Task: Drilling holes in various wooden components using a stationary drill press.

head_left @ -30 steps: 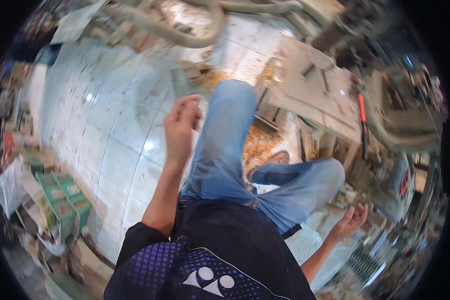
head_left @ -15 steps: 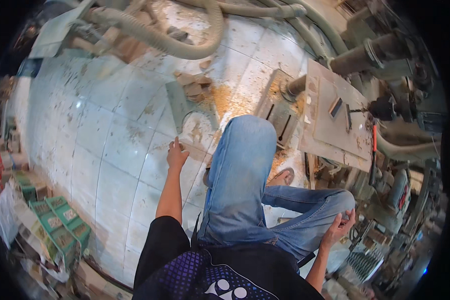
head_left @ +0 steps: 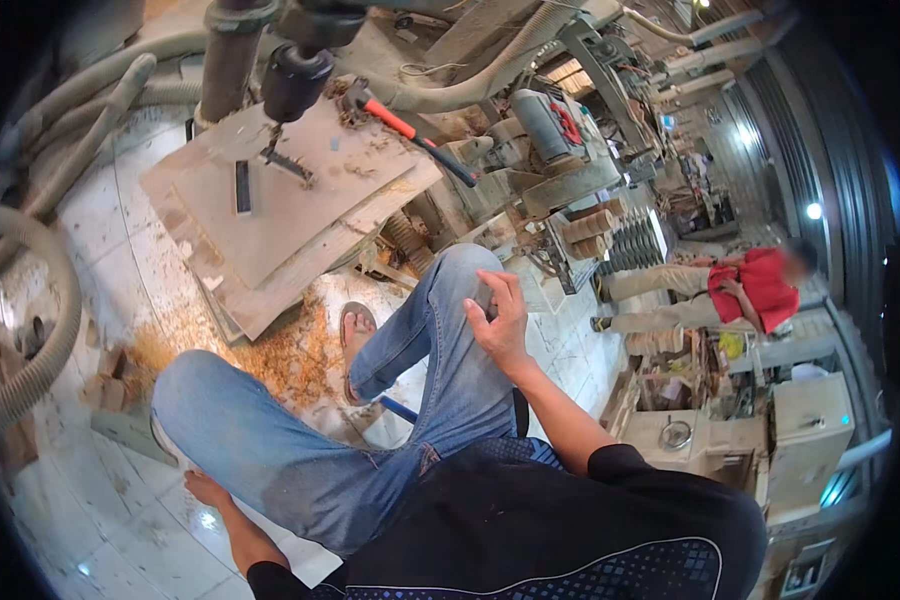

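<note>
My right hand [head_left: 502,328] rests over my bent right knee [head_left: 460,275], with the thumb and fingers apart. A small dark patch shows between thumb and forefinger; I cannot tell whether it is a thing or the jeans. Low beside my left thigh [head_left: 270,450] is my left hand [head_left: 206,488], small in view, its fingers partly hidden. Ahead of me a drill press chuck [head_left: 295,85] stands over a wooden board [head_left: 270,220]. On that board lie a dark rectangular piece [head_left: 242,188] and a dark bar [head_left: 292,165] near the bit. A hammer [head_left: 410,132] with a red and black handle lies at its far right edge.
Wood shavings [head_left: 280,365] cover the floor under the board. Ribbed hoses [head_left: 45,330] curve along the left. Wood blocks [head_left: 120,375] lie on the tiles. A grey motor [head_left: 545,125] stands beyond the board. A person in a red shirt [head_left: 755,290] stands far right.
My view has swung right, bringing the drill press board to the middle and the other person into sight. My left hand, reaching forward before, is now beside my left thigh. My right hand stays at the knee.
</note>
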A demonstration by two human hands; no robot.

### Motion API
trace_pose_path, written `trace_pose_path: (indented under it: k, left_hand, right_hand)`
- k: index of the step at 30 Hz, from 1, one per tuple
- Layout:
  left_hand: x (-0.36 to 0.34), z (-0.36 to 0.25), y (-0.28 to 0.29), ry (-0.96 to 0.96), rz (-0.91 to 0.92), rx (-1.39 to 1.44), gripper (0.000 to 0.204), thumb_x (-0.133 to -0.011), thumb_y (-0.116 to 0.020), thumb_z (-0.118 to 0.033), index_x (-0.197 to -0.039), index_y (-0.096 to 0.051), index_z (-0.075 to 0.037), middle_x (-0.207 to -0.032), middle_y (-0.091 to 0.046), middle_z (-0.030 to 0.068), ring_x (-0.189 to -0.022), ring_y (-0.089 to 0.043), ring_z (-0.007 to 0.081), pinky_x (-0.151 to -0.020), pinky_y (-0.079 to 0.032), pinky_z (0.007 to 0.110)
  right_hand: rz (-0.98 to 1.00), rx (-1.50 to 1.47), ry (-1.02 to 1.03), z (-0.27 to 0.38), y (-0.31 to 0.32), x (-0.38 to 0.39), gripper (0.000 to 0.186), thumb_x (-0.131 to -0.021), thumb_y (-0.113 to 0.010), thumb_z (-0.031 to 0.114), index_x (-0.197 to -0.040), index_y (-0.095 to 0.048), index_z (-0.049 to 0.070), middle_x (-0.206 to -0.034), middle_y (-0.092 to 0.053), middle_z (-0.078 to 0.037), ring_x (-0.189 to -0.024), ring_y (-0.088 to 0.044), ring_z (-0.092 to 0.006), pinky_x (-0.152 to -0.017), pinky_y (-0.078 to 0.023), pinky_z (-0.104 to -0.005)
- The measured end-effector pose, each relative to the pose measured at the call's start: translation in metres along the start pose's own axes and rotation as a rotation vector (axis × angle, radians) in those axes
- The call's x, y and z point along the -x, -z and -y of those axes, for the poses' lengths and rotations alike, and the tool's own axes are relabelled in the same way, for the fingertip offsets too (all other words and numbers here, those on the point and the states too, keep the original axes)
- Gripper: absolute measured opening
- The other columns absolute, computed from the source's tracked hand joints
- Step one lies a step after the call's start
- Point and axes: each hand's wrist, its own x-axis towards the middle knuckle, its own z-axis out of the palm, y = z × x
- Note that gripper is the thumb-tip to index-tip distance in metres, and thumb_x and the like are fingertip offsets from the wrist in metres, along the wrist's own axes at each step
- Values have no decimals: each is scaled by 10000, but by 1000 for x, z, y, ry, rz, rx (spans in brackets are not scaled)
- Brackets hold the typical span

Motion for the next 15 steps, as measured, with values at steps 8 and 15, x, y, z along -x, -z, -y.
trace_pose_path:
  k: [8,15]
  left_hand:
    - [21,-90,187,222,-255,925,618,-882,-679,-220,-1384,-429,38,-882,-702,92,-768,-653,153,-670,-526,283]
    - [154,-255,422,-337,228,1086,795,-845,-660,-126,-1521,-252,-40,-980,-657,106,-830,-639,177,-699,-525,279]
  right_hand:
    - [-11,-257,-17,17,7,-3,394,-788,-707,111,-1164,-618,34,-1056,-626,-138,-942,-599,-320,-797,-488,-382]
    - [554,-958,136,86,31,3,414,-805,-670,51,-1209,-586,15,-1020,-630,-119,-872,-616,-248,-827,-490,-357]
